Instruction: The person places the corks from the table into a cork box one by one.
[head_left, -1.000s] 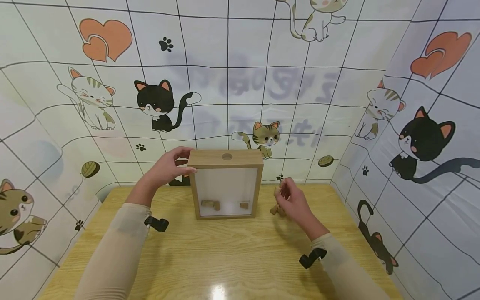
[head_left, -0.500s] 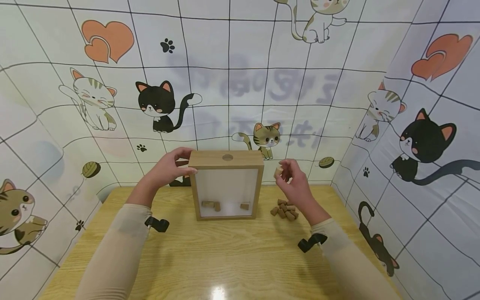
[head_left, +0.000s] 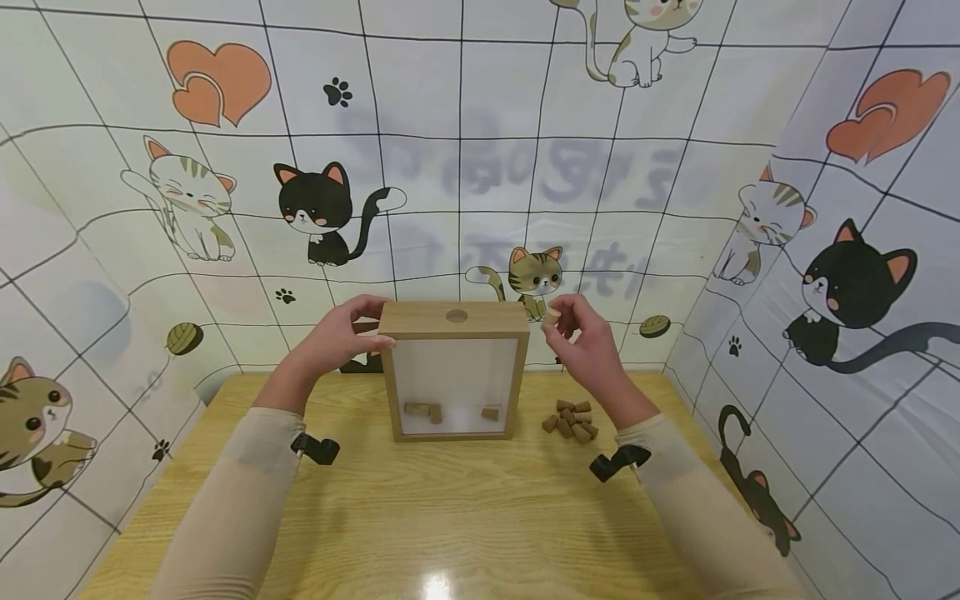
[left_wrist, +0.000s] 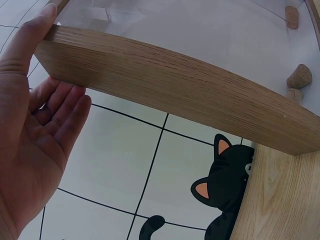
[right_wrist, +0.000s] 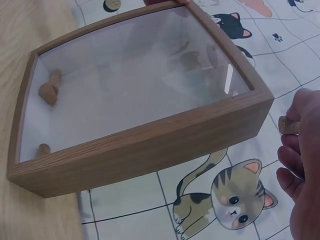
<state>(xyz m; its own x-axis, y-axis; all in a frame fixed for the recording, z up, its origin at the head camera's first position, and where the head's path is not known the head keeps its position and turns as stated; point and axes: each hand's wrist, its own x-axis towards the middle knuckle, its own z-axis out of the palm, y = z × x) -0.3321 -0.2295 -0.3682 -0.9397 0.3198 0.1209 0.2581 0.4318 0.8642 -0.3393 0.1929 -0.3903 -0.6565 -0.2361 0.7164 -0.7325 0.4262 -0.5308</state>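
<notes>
The left hand [head_left: 341, 335] grips the clear-fronted wooden box [head_left: 455, 371], best held steady; the right hand [head_left: 588, 343] pinches a small brown cork [head_left: 551, 317], best centred over the round top hole [head_left: 457, 316].

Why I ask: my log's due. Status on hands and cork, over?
Left hand gripping clear-fronted wooden box. Right hand pinching cork, apart from box. Round top hole uncovered; no blockage visible.

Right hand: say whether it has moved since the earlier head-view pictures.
Yes: against the box, the right hand has moved up, nearer its top edge.
</notes>
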